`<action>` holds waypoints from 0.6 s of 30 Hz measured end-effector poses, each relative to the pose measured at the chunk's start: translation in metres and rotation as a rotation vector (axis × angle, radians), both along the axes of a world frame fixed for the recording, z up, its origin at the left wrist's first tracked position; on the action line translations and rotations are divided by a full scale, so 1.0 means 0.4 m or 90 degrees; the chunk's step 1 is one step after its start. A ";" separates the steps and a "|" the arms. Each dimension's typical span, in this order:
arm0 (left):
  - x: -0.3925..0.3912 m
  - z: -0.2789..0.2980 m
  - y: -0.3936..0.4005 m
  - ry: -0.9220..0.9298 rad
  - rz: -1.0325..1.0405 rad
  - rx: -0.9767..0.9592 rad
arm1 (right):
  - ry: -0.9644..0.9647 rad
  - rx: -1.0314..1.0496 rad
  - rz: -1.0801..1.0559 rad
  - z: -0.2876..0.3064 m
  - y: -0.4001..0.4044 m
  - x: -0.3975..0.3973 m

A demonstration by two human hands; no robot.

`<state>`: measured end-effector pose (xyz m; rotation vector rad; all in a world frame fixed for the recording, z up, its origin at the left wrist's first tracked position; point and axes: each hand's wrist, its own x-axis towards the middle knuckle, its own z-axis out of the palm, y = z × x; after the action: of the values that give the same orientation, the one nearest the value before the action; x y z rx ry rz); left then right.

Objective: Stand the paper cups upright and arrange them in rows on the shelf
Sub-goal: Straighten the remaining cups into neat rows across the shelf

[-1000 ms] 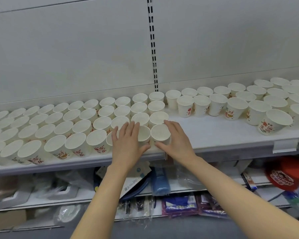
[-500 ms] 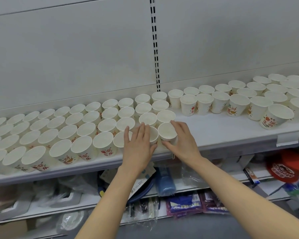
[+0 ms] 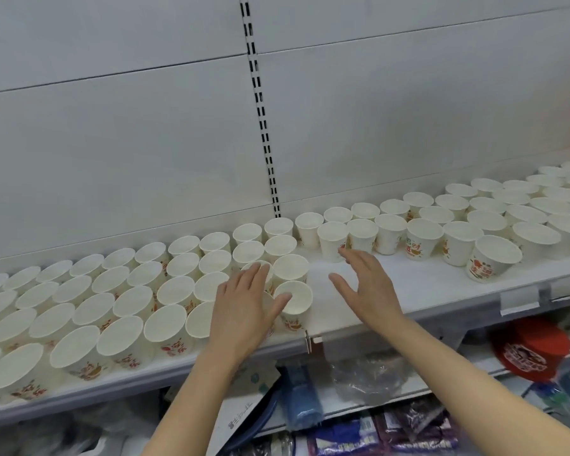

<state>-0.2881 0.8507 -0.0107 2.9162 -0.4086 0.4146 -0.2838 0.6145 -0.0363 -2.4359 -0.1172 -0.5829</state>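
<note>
1. Shelving: white metal shelf (image 3: 392, 291) against a pale grey back panel with a black slotted upright (image 3: 260, 120). A lower shelf holds a red round lid (image 3: 530, 348), a blue wrapped packet (image 3: 301, 399) and clear plastic bags (image 3: 366, 380).
2. White paper cups with red and orange print (image 3: 165, 291) stand upright, mouths up, in packed rows across the shelf's left part; a looser group of the same cups (image 3: 474, 225) stands to the right. A bare strip of shelf lies between the groups.
3. Left hand (image 3: 244, 307) lies flat, fingers straight, over the front cups, thumb at the rim of the front corner cup (image 3: 295, 297); it grips nothing.
4. Right hand (image 3: 366, 284) hovers over the bare strip, fingers spread, holding nothing.
5. Change: half a second ago the right hand touched the corner cup; it now stands apart from it, towards the right-hand group.
</note>
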 end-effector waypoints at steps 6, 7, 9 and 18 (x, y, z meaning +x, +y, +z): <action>0.187 0.050 -0.127 0.001 -0.001 0.010 | -0.074 -0.110 -0.023 0.010 -0.150 0.141; 0.221 0.060 -0.163 -0.002 -0.015 0.013 | -0.072 -0.129 -0.021 0.012 -0.176 0.170; 0.274 0.071 -0.242 0.007 -0.060 0.016 | -0.063 -0.167 -0.001 0.014 -0.222 0.224; 0.316 0.026 -0.348 0.042 -0.064 0.049 | -0.125 -0.254 0.129 -0.003 -0.263 0.298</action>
<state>-0.1616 0.7114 -0.0002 2.9582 -0.5708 0.2934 -0.1647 0.5092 -0.0376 -2.6936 -0.6065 -0.7628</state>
